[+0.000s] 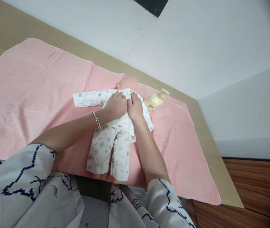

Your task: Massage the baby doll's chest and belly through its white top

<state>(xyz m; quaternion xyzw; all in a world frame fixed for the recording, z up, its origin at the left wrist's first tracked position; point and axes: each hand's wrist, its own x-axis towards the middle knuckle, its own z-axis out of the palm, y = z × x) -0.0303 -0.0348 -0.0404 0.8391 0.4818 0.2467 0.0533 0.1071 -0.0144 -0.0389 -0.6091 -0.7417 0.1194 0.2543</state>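
1. Two hands rest on the chest of the small baby doll (127, 83), which wears a white cotton suit with little green prints (101, 145).
2. I see the doll lying on its back on the wide pink towel (30, 95). Its head is at the far edge of the towel and its feet are at the near edge.
3. My left hand (116, 105), with a thin silver bracelet (97, 120) on the wrist, is half curled, knuckles up. Its fingertips are hidden, so I cannot tell if it grips the cloth.
4. My right hand (135, 107) lies almost flat and open, fingers toward the collar, holding nothing, only pressing.
5. Both forearms come from the near edge and meet in a narrow V, and the hands touch side by side.
6. I judge the front of the suit is being closed. To do it well, I would keep the two cloth edges aligned and press lightly, so the doll does not slide.
7. One cream plastic pump bottle (155, 100) lies just beside the doll, toward the right edge of the beige table (204, 133).
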